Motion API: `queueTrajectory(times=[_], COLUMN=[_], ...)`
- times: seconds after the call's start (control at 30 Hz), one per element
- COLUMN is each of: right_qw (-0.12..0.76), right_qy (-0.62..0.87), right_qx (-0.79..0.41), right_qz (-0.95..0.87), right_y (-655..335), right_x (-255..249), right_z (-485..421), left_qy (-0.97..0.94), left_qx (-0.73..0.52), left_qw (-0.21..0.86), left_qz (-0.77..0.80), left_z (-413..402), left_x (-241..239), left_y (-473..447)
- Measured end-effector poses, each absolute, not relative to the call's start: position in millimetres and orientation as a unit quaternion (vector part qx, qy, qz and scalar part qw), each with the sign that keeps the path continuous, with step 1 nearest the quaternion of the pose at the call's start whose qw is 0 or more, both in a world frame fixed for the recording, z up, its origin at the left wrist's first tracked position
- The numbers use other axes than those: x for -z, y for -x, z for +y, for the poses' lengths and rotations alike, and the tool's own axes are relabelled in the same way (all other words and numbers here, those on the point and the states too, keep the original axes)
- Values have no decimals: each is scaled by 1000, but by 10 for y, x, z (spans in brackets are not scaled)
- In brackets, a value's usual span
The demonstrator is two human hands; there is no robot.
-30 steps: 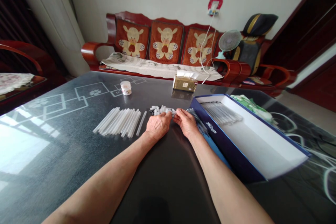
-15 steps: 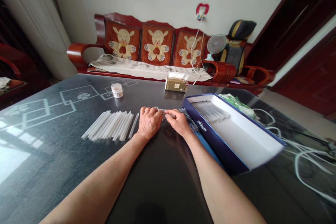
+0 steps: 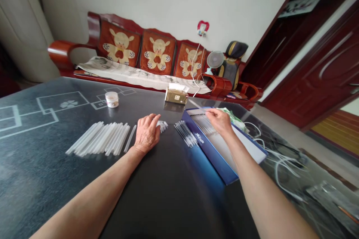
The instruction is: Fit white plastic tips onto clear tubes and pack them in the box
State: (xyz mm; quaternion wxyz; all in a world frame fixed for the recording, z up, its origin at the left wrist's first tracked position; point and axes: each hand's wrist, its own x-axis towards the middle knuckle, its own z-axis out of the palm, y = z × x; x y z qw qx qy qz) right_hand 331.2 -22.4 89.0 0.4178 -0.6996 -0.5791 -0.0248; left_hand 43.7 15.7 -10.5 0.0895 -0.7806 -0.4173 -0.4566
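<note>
In the head view my right hand is raised over the blue box, its fingers closed on one end of a slim translucent pen. Inside the box lies a row of similar pens. My left hand rests on the table, fingers loosely apart, beside a small heap of white plastic pieces that look like pen caps. To its left are several frosted white tubes, with a single tube nearest the hand. Dark pen refills lie against the box's left side.
A white round tub and a tissue box stand toward the table's far side. Right of the box are a green plastic bag, white cables and a clear package. A wooden sofa stands beyond.
My hands have parted. The right one has moved right and up over the box with a pen, while the left has stayed by the white pieces. The view has turned right.
</note>
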Motion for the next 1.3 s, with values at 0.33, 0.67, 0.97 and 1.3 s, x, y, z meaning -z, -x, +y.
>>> queueTrajectory(times=[0.33,0.67,0.97,1.3], right_qw=[262,314,433,418], right_qy=[813,773,618,644], right_qx=[-80,46,-21,-15], right_qz=[-514,-549,-656,-640], right_y=[-3320,-3108,-2140,-2056], right_x=[-489,-619,12,149], right_z=[-9,-115,-446,-439], left_qy=[753,785,800,803], left_qx=[460,390,366,320], left_qw=[82,71,75,99], left_qz=[-463,-477,-469,-493], left_z=[213,190,187,81], left_x=[177,158,180,107], left_y=[-412,-429,-436,-469])
